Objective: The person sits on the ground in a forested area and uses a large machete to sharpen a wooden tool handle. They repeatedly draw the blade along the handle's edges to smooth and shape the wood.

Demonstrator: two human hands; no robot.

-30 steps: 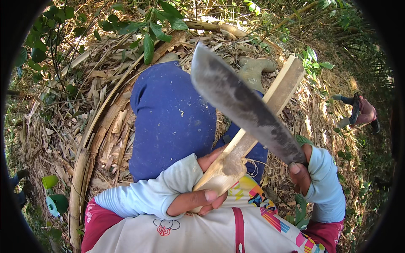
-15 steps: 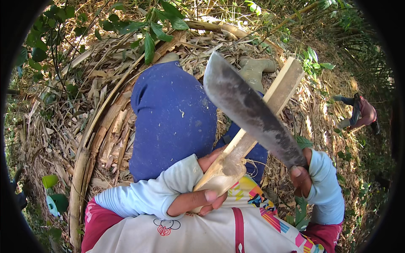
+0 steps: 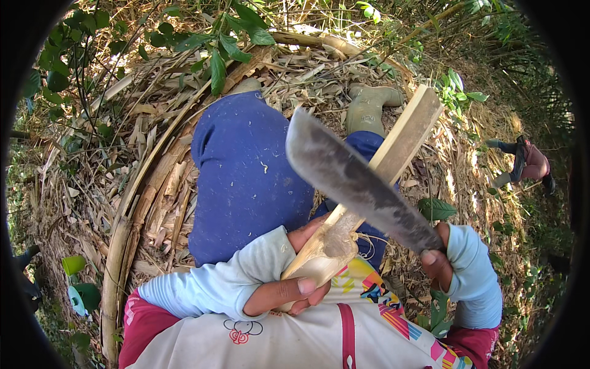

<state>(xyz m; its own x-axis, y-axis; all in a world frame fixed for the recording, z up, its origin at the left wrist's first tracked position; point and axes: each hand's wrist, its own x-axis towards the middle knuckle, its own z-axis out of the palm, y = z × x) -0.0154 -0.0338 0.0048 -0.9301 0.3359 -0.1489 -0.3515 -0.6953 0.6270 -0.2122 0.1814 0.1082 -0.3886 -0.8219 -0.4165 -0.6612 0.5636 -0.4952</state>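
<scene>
My left hand (image 3: 289, 295) is closed round the near end of a split bamboo piece (image 3: 409, 132), thumb on its pale hollow side. The bamboo slants away to the upper right over my lap, and a node with loose fibres shows near my fingers. In my right hand (image 3: 437, 261) I grip a machete (image 3: 362, 184) by its handle, which my fingers mostly hide. Its broad, dark-stained blade points up and left, passing in front of the middle of the bamboo. Whether the edge touches the wood I cannot tell.
My blue-trousered leg (image 3: 246, 172) is bent in front of me, with a boot (image 3: 369, 104) beyond. Dry leaves and shavings (image 3: 160, 209) cover the ground. Long bamboo strips (image 3: 120, 246) curve along the left. Leafy twigs (image 3: 227, 46) hang ahead. Another person (image 3: 531, 161) is at far right.
The machete has swung lower, its tip moving down and slightly left, and my right hand has dropped a little. My left hand and the bamboo have stayed nearly still.
</scene>
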